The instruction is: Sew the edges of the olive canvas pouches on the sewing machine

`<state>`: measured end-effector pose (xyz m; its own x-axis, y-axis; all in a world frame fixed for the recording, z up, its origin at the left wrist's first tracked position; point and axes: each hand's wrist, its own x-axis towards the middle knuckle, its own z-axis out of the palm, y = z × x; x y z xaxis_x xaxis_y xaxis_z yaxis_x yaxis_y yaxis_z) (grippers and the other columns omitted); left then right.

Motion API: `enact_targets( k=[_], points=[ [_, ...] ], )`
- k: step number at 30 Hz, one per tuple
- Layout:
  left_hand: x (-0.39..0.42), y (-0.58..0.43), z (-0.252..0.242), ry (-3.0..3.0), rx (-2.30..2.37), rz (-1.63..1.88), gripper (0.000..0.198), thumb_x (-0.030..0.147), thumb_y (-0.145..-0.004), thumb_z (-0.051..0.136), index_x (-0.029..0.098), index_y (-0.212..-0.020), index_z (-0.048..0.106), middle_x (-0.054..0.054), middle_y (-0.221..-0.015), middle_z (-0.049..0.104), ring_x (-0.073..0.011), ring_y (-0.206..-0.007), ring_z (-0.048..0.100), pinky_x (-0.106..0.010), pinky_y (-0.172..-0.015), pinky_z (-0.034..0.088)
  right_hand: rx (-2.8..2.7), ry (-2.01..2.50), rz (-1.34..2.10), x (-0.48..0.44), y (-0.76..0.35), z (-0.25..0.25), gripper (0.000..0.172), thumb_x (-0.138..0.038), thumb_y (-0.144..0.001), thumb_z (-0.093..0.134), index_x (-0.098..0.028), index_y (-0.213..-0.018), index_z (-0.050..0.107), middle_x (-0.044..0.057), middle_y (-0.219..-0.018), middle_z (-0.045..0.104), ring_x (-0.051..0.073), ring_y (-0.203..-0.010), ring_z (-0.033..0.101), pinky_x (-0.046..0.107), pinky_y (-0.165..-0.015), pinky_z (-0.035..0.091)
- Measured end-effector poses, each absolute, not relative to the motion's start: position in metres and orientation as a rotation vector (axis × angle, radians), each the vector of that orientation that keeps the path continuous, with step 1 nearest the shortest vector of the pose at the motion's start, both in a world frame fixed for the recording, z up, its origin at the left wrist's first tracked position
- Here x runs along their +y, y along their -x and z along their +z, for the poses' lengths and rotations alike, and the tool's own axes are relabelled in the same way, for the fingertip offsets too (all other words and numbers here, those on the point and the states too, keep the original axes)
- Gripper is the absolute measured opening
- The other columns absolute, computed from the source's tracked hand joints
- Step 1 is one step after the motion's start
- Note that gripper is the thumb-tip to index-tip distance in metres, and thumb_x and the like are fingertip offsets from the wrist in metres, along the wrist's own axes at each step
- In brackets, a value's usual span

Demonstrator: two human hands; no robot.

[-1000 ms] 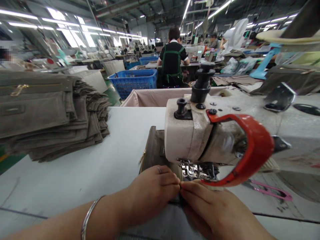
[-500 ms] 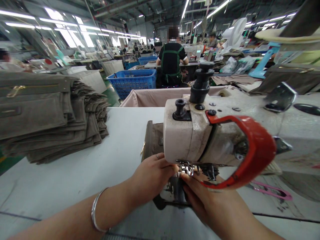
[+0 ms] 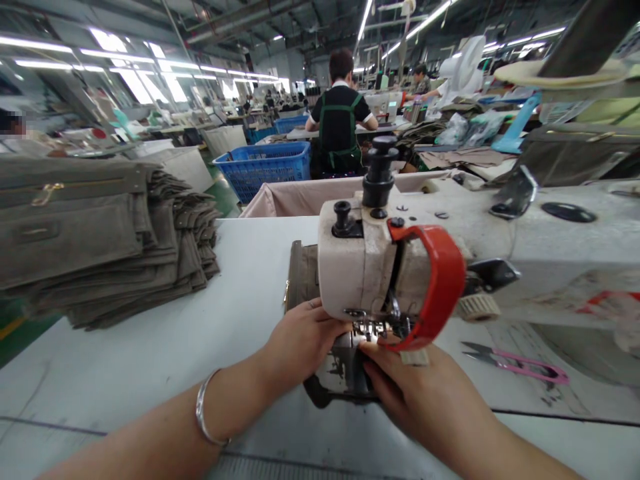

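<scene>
A white sewing machine head with a red guard stands over the work table. Under it lies a grey-brown fabric piece with a zipper, partly hidden behind the machine head. My left hand, with a ring and a bracelet on that arm, has its fingers pressed together on the fabric at the left of the presser foot. Close by on the right, my right hand rests at the needle area, its fingertips near the foot. What its fingers hold is hidden.
A tall stack of grey-brown fabric pieces sits at the left. Pink thread snips lie right of the machine. Beyond the table are a pink cloth-lined bin, a blue basket and a seated person.
The view has shifted, so the machine head and red guard appear further left and the snips show more fully. Both hands remain at the presser foot.
</scene>
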<state>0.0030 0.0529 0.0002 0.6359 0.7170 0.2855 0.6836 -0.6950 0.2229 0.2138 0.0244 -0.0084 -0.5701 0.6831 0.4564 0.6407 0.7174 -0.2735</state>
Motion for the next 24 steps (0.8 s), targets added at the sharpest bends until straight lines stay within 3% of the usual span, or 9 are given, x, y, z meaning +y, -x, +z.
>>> enact_targets(
  k=[5, 9, 15, 20, 24],
  points=[
    [0.038, -0.01, 0.008, -2.787, 1.34, 0.477, 0.024, 0.007, -0.089, 0.051, 0.017, -0.108, 0.063, -0.006, -0.107, 0.067, -0.0226, -0.1, 0.059, -0.038, -0.089, 0.049, -2.366, 1.004, 0.137, 0.023, -0.217, -0.012, 0.021, -0.015, -0.088, 0.053, -0.017, -0.103, 0.068, 0.011, -0.096, 0.068, 0.024, -0.085, 0.061, 0.04, -0.075, 0.055],
    [0.035, -0.013, 0.01, -2.791, 1.364, 0.449, 0.022, 0.007, -0.09, 0.05, 0.016, -0.103, 0.064, -0.007, -0.105, 0.067, -0.023, -0.099, 0.06, -0.039, -0.088, 0.05, -2.366, 0.996, 0.151, 0.023, -0.219, -0.011, 0.022, -0.015, -0.088, 0.053, -0.017, -0.104, 0.068, 0.01, -0.098, 0.067, 0.024, -0.087, 0.06, 0.04, -0.077, 0.054],
    [0.031, 0.003, 0.022, -2.599, 1.449, 0.407, 0.023, 0.024, -0.089, 0.057, 0.021, -0.11, 0.066, -0.008, -0.11, 0.064, -0.026, -0.103, 0.058, -0.047, -0.091, 0.048, -2.393, 0.994, 0.15, 0.023, -0.22, -0.007, 0.022, -0.014, -0.087, 0.053, -0.017, -0.102, 0.07, 0.01, -0.095, 0.067, 0.024, -0.084, 0.06, 0.038, -0.074, 0.054],
    [-0.008, 0.004, 0.037, -2.451, 1.293, 0.27, 0.046, 0.037, -0.077, 0.073, 0.017, -0.117, 0.063, -0.009, -0.109, 0.06, -0.0234, -0.094, 0.059, -0.041, -0.084, 0.055, -2.4, 0.955, 0.157, 0.023, -0.222, -0.007, 0.029, -0.006, -0.08, 0.057, -0.018, -0.104, 0.069, 0.007, -0.088, 0.068, 0.022, -0.079, 0.059, 0.034, -0.07, 0.052],
    [-0.032, 0.001, 0.026, -2.634, 1.179, 0.323, 0.064, 0.034, -0.068, 0.08, 0.013, -0.124, 0.058, -0.013, -0.118, 0.059, -0.0313, -0.107, 0.055, -0.048, -0.091, 0.053, -2.457, 0.901, 0.296, 0.024, -0.229, -0.004, 0.038, -0.005, -0.08, 0.058, -0.023, -0.112, 0.067, 0.003, -0.093, 0.068, 0.021, -0.083, 0.058, 0.034, -0.073, 0.05]
  ],
)
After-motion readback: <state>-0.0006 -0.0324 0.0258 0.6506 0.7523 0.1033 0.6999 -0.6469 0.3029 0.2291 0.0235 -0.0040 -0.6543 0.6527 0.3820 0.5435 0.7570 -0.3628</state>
